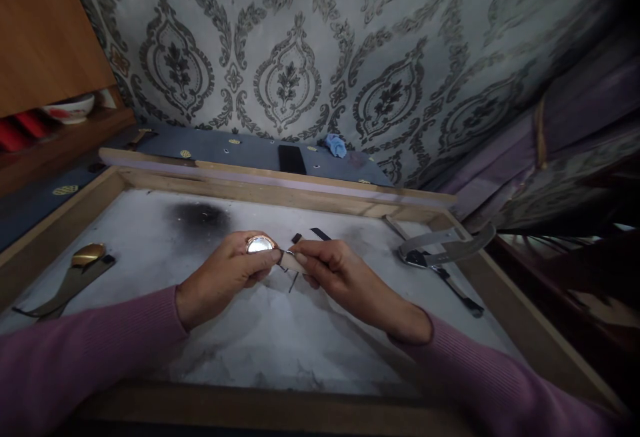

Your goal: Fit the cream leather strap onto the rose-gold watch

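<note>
Near the middle of a shallow wooden tray, my left hand grips a round watch case with a shiny face and copper-coloured rim. My right hand pinches a pale strap piece close beside the case, the fingertips of both hands almost touching. Whether the strap is joined to the case cannot be made out. Behind my right fingers lie a small brown piece and a dark flat strip.
A gold watch with a strap lies at the tray's left. Watches with grey and dark straps lie at its right. Beyond the tray are a black phone-like object and a blue crumpled cloth. A bowl sits on the left shelf.
</note>
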`<state>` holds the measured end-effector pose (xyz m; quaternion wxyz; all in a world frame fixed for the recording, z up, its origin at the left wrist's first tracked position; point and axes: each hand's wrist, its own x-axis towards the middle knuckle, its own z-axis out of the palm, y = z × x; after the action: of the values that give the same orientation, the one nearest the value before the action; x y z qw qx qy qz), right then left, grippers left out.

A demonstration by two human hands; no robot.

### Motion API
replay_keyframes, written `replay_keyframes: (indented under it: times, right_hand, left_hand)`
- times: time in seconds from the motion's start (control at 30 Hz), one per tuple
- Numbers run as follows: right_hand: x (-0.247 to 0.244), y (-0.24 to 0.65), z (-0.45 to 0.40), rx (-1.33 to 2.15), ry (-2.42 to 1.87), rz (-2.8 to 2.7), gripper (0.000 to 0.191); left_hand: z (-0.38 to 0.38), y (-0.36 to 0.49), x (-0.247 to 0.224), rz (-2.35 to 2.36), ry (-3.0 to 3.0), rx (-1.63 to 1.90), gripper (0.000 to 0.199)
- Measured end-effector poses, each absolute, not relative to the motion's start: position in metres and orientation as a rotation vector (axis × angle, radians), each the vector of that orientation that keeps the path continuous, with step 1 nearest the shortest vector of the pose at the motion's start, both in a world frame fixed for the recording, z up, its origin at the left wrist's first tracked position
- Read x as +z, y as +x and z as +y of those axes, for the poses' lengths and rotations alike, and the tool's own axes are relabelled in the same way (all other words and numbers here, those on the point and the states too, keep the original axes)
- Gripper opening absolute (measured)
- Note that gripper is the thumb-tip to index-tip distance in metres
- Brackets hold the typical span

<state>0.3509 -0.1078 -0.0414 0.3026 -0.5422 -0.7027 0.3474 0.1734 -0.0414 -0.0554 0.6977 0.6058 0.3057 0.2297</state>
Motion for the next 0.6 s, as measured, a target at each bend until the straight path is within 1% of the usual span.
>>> replay_keyframes:
  times: [0.6]
  right_hand:
    - [-0.0456,0.3512,-0.1081,0.856,-1.423,-1.866,0.025]
  left_hand:
    - [-0.0419,0.1773,-0.0506,0.734,1.245,0.456,0.023]
